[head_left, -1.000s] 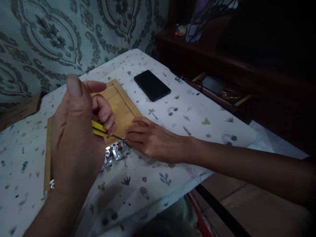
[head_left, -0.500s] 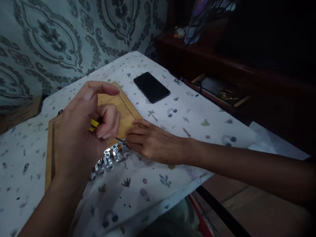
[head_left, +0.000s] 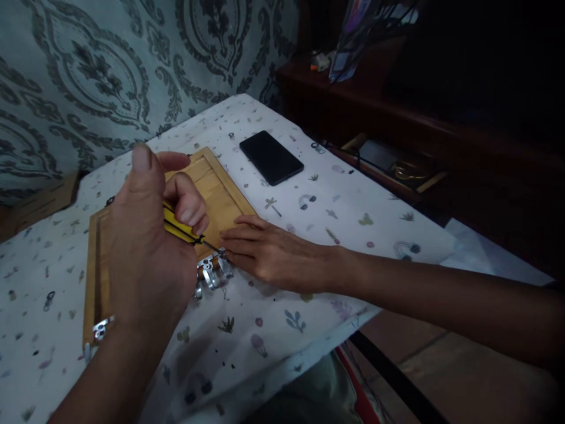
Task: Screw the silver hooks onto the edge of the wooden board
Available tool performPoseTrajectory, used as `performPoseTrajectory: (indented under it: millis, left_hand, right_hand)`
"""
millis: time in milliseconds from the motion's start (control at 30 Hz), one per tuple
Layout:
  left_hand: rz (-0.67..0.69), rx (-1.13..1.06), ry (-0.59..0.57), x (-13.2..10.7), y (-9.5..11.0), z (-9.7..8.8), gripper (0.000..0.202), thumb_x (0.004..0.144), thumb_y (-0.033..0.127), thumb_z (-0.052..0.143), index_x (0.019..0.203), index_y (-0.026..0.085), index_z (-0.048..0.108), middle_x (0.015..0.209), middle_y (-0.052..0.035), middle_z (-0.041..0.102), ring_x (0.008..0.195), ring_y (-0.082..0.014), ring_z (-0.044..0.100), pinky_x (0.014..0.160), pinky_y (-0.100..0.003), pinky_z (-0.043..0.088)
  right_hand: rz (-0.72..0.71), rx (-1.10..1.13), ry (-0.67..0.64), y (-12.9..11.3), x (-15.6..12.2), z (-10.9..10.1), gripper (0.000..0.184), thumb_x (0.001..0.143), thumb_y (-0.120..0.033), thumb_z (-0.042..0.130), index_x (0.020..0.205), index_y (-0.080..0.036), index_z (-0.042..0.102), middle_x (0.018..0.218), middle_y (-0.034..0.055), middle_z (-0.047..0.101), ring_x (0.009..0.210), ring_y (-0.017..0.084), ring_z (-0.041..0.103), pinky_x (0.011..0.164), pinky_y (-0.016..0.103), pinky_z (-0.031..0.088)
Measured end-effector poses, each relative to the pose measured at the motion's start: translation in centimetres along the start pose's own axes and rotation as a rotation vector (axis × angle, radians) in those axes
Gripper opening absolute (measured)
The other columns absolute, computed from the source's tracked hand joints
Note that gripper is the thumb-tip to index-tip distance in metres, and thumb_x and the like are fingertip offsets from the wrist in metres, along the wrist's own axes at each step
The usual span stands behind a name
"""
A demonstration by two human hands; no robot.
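My left hand (head_left: 150, 235) is curled round the yellow-and-black handle of a screwdriver (head_left: 180, 228), thumb raised and index finger lifted off it. The thin shaft slants down to the right, and its tip meets a metal hook (head_left: 226, 266) on the near edge of a framed wooden board (head_left: 220, 206). At that same hook are the fingertips of my right hand (head_left: 269, 250), close together and bent over the board's edge; its thumb is hidden. More silver hooks (head_left: 209, 275) line this edge, partly covered by my left hand. Another metal fitting (head_left: 101, 328) shows at the board's left corner.
A black phone (head_left: 271, 157) lies beyond the board on the patterned white tablecloth (head_left: 318, 235). Behind stands a patterned curtain or covering (head_left: 101, 76). A dark wooden cabinet (head_left: 335, 100) with an open drawer (head_left: 392, 165) is at the right. Cardboard (head_left: 44, 203) sits at far left.
My left hand has turned, its thumb swinging up, so more of the screwdriver's handle and the board's left corner fitting show. My right hand has hardly moved.
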State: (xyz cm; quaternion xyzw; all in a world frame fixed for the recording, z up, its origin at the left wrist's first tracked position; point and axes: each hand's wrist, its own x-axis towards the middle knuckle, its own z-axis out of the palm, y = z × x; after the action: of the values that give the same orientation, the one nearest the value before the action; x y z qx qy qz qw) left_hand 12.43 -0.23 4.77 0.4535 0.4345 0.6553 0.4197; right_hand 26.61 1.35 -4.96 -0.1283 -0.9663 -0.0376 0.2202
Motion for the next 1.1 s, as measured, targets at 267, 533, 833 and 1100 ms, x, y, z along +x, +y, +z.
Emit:
performPoseTrajectory:
  millis: [267, 533, 833, 1100]
  left_hand:
    - [-0.007, 0.019, -0.076, -0.15, -0.13, -0.11, 0.044, 0.108, 0.036, 0.04, 0.077, 0.018, 0.065, 0.05, 0.003, 0.031, 0.046, -0.0108, 0.028, 0.045, -0.027, 0.022]
    - [-0.016, -0.03, -0.068, 0.36, -0.23, 0.29, 0.044, 0.108, 0.035, 0.039, 0.075, 0.016, 0.061, 0.049, 0.0051, 0.028, 0.044, -0.0088, 0.024, 0.042, -0.025, 0.02]
    - [-0.053, -0.011, -0.168, 0.42, -0.16, 0.05, 0.03, 0.101, 0.034, 0.055, 0.075, 0.02, 0.063, 0.046, 0.0058, 0.025, 0.041, -0.0094, 0.02, 0.041, -0.025, 0.017]
    - [-0.057, -0.026, -0.148, 0.47, -0.21, 0.08, 0.025, 0.097, 0.031, 0.06, 0.075, 0.019, 0.063, 0.047, 0.0059, 0.025, 0.041, -0.0085, 0.022, 0.041, -0.024, 0.018]
  right_hand:
    - [-0.002, 0.023, -0.046, 0.06, 0.02, 0.0, 0.025, 0.1, -0.004, 0.047, 0.105, -0.014, 0.069, 0.108, 0.0103, 0.072, 0.111, 0.022, 0.061, 0.109, 0.046, 0.039]
    - [-0.015, 0.051, -0.02, 0.19, -0.02, -0.11, 0.022, 0.099, -0.005, 0.051, 0.106, -0.015, 0.069, 0.111, 0.0101, 0.071, 0.111, 0.022, 0.06, 0.109, 0.046, 0.04]
    - [-0.015, 0.101, -0.032, 0.69, 0.06, 0.02, 0.023, 0.101, -0.007, 0.049, 0.106, -0.015, 0.069, 0.112, 0.0101, 0.072, 0.111, 0.022, 0.062, 0.107, 0.044, 0.041]
    - [0.043, 0.161, -0.029, 0.18, 0.21, -0.44, 0.02, 0.099, -0.025, 0.055, 0.1, -0.015, 0.072, 0.105, 0.0113, 0.075, 0.102, 0.024, 0.067, 0.111, 0.049, 0.036]
